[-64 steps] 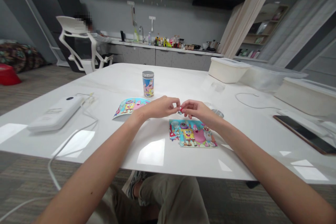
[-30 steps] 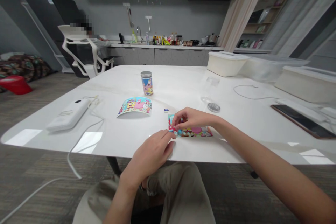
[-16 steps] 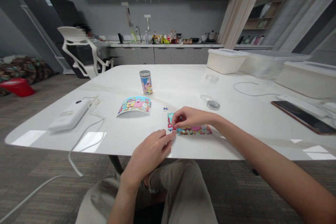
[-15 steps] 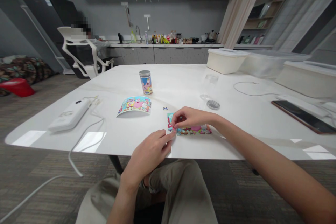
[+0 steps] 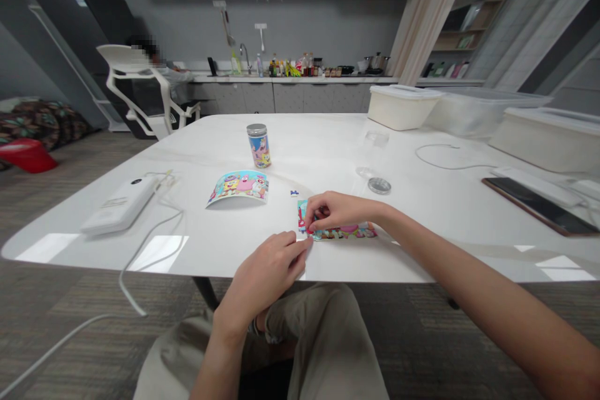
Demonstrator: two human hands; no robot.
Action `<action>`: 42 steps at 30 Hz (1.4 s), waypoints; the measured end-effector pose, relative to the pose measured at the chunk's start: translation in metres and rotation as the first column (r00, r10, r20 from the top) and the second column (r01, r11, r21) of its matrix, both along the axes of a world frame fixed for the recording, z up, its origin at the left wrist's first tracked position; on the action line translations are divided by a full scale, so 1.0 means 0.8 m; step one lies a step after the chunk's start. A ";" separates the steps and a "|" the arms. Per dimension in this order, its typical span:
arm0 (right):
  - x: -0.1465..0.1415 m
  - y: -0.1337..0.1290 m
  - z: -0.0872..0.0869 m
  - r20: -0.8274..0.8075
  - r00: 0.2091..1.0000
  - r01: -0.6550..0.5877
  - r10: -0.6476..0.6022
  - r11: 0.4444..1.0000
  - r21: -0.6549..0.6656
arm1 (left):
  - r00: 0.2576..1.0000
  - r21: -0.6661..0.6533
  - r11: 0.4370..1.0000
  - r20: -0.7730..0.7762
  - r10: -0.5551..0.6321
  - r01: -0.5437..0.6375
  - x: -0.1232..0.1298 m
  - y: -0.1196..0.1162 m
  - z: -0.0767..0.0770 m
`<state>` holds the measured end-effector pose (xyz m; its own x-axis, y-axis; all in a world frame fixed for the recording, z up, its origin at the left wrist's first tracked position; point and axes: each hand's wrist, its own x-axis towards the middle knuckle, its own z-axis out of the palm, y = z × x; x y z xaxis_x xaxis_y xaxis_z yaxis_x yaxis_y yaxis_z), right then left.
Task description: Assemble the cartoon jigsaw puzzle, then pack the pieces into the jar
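A small assembled cartoon jigsaw puzzle (image 5: 349, 232) lies flat on the white table (image 5: 309, 159), its left part hidden under my right hand (image 5: 335, 212). The thumb and fingertips of that hand pinch down at the puzzle's left edge, and whatever they grip is mostly hidden. My left hand (image 5: 262, 278) rests near the table's front edge, its fingertips at the puzzle's lower left corner, holding nothing visible. A loose blue jigsaw piece (image 5: 294, 193) lies just beyond them. Farther left is a curled cartoon picture card (image 5: 238, 187), with a cartoon-printed jar (image 5: 259, 147) behind it.
A white power strip (image 5: 120, 204) with a white cable lies at the table's left. To the right are a round clear lid (image 5: 379, 185), a dark tablet (image 5: 539, 205) and white lidded boxes (image 5: 400, 107). A person sits in a white chair (image 5: 131, 84) at the back.
My hands were raised together over the table and have parted. The right hand has come down onto the puzzle, and the left has drawn back toward me, its fingertips at the puzzle's corner.
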<state>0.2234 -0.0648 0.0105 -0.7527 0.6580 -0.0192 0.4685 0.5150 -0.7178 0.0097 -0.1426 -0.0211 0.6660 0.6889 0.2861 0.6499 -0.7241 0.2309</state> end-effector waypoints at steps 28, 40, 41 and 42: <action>-0.001 0.002 -0.006 -0.073 0.996 0.035 -0.042 0.995 -0.097 | 1.000 -0.042 0.999 0.002 0.017 -0.017 0.002 0.000 -0.006; 0.025 0.025 -0.010 -0.318 0.836 0.360 -0.447 0.884 -0.297 | 0.996 -0.057 0.997 0.080 -0.038 0.043 0.003 0.010 -0.013; 0.029 0.022 -0.011 -0.293 0.822 0.421 -0.489 0.867 -0.266 | 0.994 -0.065 0.997 0.104 -0.041 0.048 0.002 0.010 -0.013; 0.033 0.017 -0.012 -0.275 0.802 0.485 -0.530 0.847 -0.219 | 0.990 -0.079 0.996 0.137 -0.032 0.044 0.001 0.010 -0.013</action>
<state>0.2497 -0.0511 0.0007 -0.2917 0.9554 0.0452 0.3750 0.1577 -0.9135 0.0105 -0.1343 -0.0318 0.6512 0.6886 0.3189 0.5810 -0.7227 0.3743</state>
